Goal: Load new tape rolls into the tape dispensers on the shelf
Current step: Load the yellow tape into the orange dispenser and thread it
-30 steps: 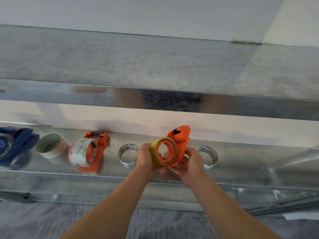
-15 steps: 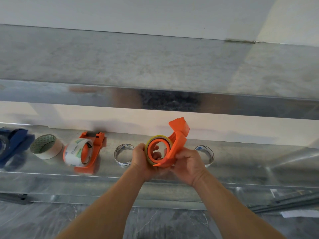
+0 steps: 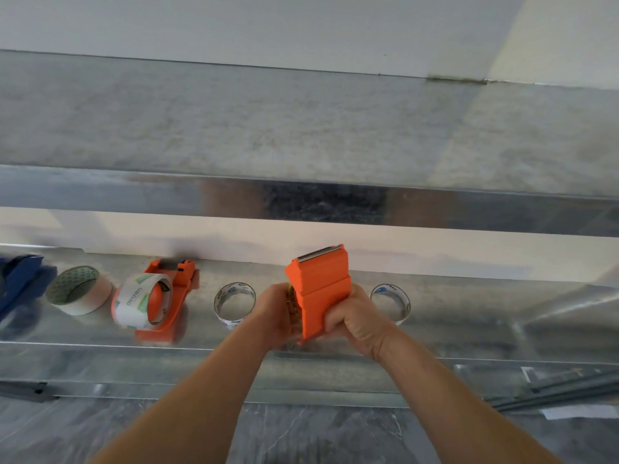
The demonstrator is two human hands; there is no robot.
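Note:
I hold an orange tape dispenser [image 3: 321, 289] above the front of the metal shelf [image 3: 100, 333], its flat back turned toward me and its metal blade at the top. My right hand [image 3: 355, 319] grips its handle from the right. My left hand [image 3: 274, 313] holds the yellow tape roll [image 3: 292, 306] against the dispenser's left side; only a sliver of the roll shows between hand and dispenser. A second orange dispenser [image 3: 170, 296] loaded with a printed white roll lies on the shelf to the left.
On the shelf stand two clear tape rolls [image 3: 234, 304] [image 3: 390, 301] either side of my hands, a white roll [image 3: 78, 289] further left and a blue dispenser [image 3: 20, 279] at the far left. An upper shelf's metal edge [image 3: 301, 202] runs overhead.
The dispenser has been turned from showing its open side with the yellow roll to showing its flat back. The roll is now almost hidden behind it. Both hands stay on it.

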